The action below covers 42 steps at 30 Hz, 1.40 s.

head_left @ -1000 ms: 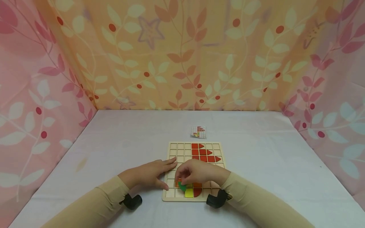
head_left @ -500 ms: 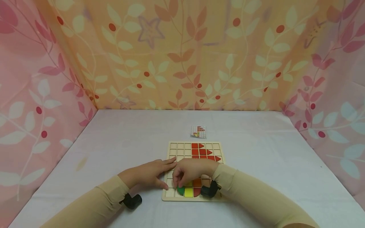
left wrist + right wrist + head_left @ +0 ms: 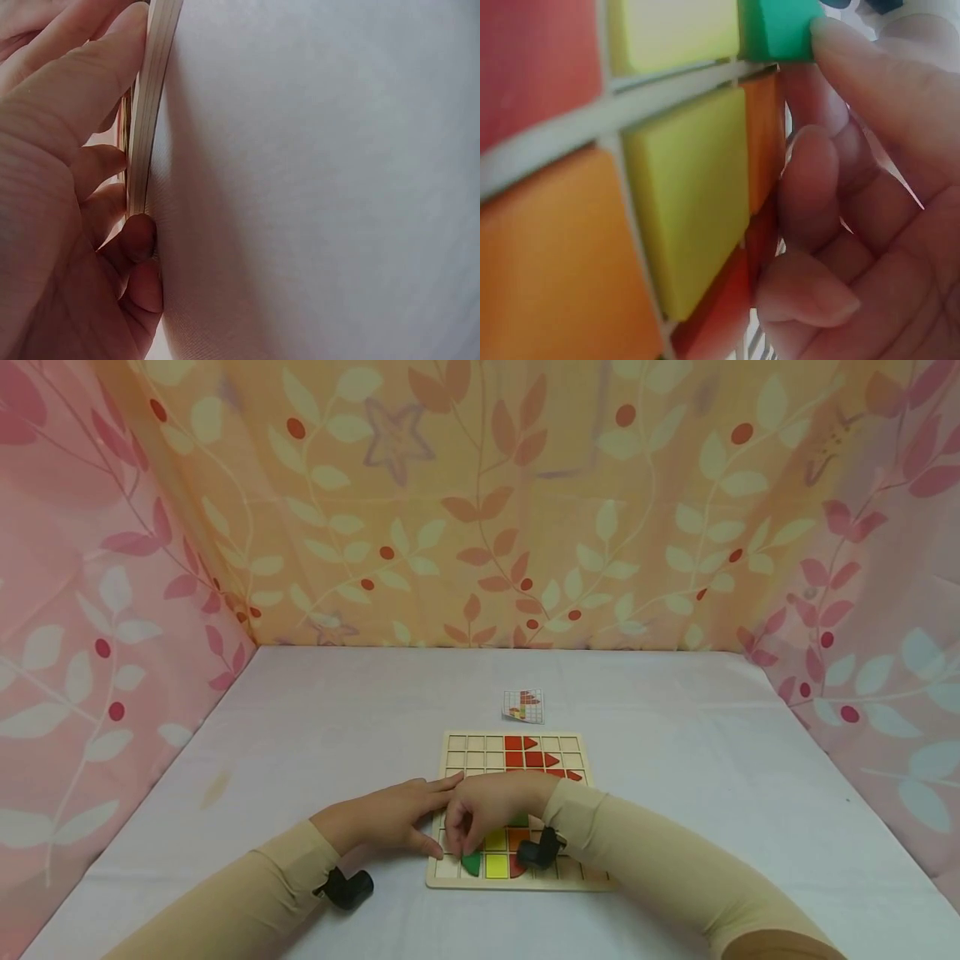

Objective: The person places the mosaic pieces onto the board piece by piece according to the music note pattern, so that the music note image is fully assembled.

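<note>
A wooden grid board lies on the table, partly filled with coloured pieces. My left hand rests on its left edge with fingers spread; in the left wrist view the thumb and fingertips touch the board's side. My right hand is over the lower left of the board. Its thumb and a finger pinch a green quarter-circle piece at the bottom row, left of a yellow square. In the right wrist view the thumb touches the green piece; the other fingers are curled beside an orange piece.
Red squares and pointed red pieces fill part of the upper rows. A small printed card with a coloured grid pattern lies behind the board. White cloth covers the table; patterned curtains surround it.
The green piece has gone from tilted in my right hand to lying at the bottom row and has turned. My right hand and forearm have shifted left; the left hand stays put.
</note>
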### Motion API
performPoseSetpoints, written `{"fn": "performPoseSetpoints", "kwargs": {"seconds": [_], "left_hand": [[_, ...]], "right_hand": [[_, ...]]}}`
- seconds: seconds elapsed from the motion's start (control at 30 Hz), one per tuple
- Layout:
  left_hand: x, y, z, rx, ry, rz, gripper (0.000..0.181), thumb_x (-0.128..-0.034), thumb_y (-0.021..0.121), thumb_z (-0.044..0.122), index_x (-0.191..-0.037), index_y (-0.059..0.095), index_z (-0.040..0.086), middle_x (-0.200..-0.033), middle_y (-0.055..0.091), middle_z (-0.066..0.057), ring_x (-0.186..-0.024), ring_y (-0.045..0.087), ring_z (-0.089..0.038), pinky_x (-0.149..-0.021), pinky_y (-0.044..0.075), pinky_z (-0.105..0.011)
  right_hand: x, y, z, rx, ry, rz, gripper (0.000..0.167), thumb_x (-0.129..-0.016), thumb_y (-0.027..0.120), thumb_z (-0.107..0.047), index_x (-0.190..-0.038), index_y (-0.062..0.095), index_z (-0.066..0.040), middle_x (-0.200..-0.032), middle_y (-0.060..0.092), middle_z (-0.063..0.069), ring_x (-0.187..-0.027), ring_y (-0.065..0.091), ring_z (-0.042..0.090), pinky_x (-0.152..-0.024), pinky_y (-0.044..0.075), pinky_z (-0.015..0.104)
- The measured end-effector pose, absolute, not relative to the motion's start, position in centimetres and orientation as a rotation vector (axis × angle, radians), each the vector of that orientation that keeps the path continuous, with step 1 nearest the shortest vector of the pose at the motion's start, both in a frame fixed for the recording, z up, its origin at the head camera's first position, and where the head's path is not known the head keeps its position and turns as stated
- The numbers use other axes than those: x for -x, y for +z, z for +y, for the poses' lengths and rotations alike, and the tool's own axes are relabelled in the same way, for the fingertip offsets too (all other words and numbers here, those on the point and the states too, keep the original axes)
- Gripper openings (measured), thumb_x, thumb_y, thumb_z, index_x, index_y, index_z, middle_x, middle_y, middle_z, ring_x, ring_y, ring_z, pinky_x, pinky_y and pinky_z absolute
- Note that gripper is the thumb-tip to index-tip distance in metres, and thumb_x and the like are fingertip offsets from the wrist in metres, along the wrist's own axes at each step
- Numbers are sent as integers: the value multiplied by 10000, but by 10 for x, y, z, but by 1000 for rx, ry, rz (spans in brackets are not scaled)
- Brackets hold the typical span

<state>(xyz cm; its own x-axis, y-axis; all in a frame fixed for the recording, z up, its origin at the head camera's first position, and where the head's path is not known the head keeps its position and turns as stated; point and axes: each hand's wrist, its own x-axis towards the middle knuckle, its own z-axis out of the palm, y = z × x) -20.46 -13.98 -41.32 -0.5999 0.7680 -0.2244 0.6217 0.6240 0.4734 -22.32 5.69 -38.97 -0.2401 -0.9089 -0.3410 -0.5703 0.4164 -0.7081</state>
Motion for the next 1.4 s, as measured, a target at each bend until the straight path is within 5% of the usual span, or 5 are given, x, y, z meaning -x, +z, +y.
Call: {"fn": "performPoseSetpoints", "kwargs": {"seconds": [0.53,0.8,1.07,1.4], "left_hand": [[207,-418,-142,-1122,495,2445,776,-738,623,577,-1411,343,313,-1529,118,56,-1321,283,-194,-1042,281,-429],[208,-419,-142,-1111,491,2447,872,-737,614,588,-1454,192,328,-1528,108,81,-1340,255,-221,-1048,266,-447],[207,-420,-142,-1098,504,2439,842,-730,620,591,-1440,247,338,-1526,109,89,-1329,270,-204,-1047,269,-443],[206,-417,-141,-1063,527,2436,941,-731,644,564,-1473,171,232,-1520,143,98,-1307,303,-207,-1033,290,-442]], "right_hand": [[222,-387,53,1418,-407,1930,159,-807,677,-36,-802,762,-170,-832,608,-150,-832,471,-29,-779,418,123],[217,-383,52,1460,-253,1945,240,-837,627,-34,-761,766,-215,-861,539,-143,-850,423,-14,-785,359,110],[224,-388,57,1530,-378,1936,320,-872,533,30,-873,753,-202,-890,570,-138,-917,446,-15,-887,347,119],[225,-391,58,1501,-390,1975,403,-835,506,83,-860,762,-227,-839,517,-100,-842,426,7,-777,365,120]]}}
